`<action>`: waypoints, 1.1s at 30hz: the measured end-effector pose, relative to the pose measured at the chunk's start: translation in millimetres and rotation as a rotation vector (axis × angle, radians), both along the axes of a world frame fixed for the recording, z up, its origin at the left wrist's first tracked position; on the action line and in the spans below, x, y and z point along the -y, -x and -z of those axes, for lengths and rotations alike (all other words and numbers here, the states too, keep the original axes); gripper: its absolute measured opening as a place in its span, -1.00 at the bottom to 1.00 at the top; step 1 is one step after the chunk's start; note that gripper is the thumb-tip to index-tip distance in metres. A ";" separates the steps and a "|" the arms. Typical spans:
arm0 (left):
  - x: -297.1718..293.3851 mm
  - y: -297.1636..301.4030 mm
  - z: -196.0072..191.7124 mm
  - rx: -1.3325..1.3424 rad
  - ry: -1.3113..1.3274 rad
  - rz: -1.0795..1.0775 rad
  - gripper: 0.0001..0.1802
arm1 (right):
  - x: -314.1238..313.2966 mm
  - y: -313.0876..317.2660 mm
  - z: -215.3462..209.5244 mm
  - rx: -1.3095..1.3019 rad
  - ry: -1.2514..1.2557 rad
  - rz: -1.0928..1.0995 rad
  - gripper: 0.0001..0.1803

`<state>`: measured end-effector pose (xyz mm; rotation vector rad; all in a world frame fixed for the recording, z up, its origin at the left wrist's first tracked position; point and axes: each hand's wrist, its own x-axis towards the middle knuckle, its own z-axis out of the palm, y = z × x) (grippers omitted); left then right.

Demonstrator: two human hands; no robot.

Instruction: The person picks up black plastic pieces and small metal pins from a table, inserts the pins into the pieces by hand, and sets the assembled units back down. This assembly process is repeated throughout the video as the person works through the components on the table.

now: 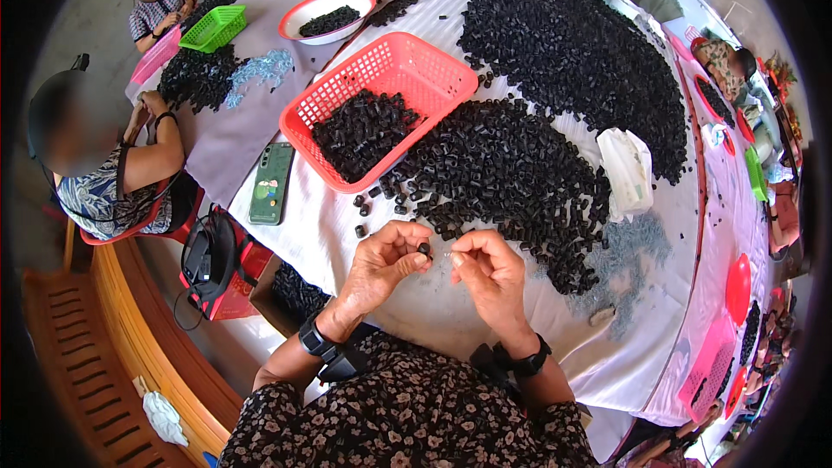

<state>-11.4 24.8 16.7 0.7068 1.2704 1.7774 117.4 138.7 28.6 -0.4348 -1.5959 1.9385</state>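
Between the thumb and fingers of my left hand is a small black plastic part. Close beside it, my right hand pinches a tiny thin silvery pin, too small to make out well. Both hands hover over the near edge of the white-clothed table. Just beyond them spreads a heap of the same black parts. A red plastic basket with black parts inside stands past my left hand. Right of my right hand lies a scatter of small silvery pins.
A green phone lies left of the basket. A white plastic packet rests by the larger black heap. Farther off are a red-rimmed bowl and a green basket. People sit around the table; a wooden bench stands at left.
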 end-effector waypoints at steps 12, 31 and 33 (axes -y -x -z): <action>9.0 -6.5 12.3 0.073 0.011 0.032 -0.75 | -1.5 2.6 4.2 0.117 -0.115 -0.088 -0.91; 4.9 -7.5 23.4 0.093 -0.008 -0.020 -0.86 | -7.0 -3.8 8.5 0.195 -0.415 -0.100 -0.86; 7.4 -7.5 22.8 0.122 0.008 0.017 -0.86 | -9.6 -4.6 8.5 0.196 -0.430 -0.094 -0.85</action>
